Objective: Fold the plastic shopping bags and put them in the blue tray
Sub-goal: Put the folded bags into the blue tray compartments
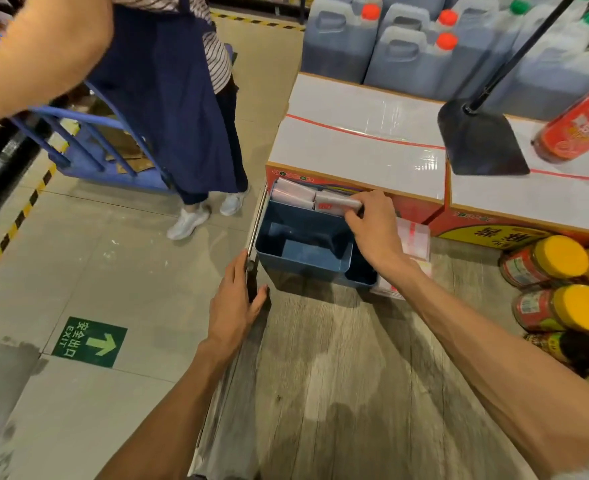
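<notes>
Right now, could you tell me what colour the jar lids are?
Yellow; the jar lids show best in the head view.

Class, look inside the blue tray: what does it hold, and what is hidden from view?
The blue tray holds folded bags in its far compartment, where the right hand pinches another folded bag. The near compartments show bare floor. The hand hides part of the right side.
</notes>
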